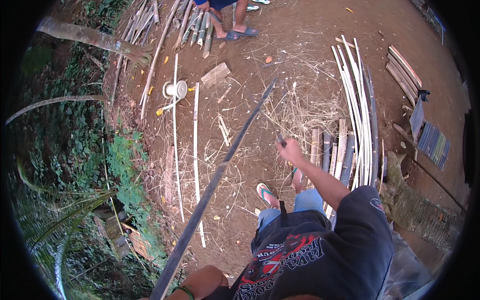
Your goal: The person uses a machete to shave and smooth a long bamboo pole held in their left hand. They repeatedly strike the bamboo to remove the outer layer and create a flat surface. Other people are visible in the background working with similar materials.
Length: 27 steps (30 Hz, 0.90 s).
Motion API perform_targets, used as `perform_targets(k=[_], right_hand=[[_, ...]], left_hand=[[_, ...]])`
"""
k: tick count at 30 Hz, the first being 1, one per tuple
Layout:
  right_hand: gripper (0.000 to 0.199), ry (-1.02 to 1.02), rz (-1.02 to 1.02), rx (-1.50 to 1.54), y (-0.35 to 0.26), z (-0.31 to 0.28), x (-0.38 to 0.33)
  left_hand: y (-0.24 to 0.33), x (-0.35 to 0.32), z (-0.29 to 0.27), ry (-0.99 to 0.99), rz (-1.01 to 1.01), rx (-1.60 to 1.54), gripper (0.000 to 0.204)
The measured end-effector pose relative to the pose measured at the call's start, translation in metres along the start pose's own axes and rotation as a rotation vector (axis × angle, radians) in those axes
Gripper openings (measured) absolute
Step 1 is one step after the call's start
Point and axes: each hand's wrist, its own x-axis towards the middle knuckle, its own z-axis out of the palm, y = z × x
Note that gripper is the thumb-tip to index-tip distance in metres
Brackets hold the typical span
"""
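Tool with a dark handle (283, 143) sits in the right hand (293, 152), fingers wrapped round the grip. Long dark strip (212, 186) slants from the lower edge up past that hand's left — its far end near curly shavings (310, 112) on the ground. Left hand is out of sight, so its hold cannot be told; pale strips (357, 100) lie to the right.

Counted around my fingers (285, 152)
One knife (283, 143) in my right hand (291, 153); leftward, one dark strip (216, 181); farther left, two pale strips (196, 150); one spool (182, 90).
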Motion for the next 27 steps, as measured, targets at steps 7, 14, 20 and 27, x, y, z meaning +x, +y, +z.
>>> perform_targets(k=[7, 14, 20, 27], right_hand=[[0.030, -0.061, -0.151, -0.028, -0.042, -0.013, 0.011], [0.030, -0.029, 0.461, -0.344, 0.062, -0.030, 0.074], [0.028, -0.044, 0.719, -0.081, 0.119, -0.086, -0.040], [0.037, 0.254, 0.664, -0.375, 0.194, -0.079, -0.189]], left_hand=[[0.002, -0.002, -0.008, 0.073, 0.029, 0.092, 0.026], [0.018, 0.002, 0.000, 0.083, -0.010, 0.099, 0.042], [0.037, -0.002, -0.019, 0.396, 0.100, 0.457, 0.046], [0.049, 0.001, -0.068, 0.628, 0.057, 0.747, 0.043]])
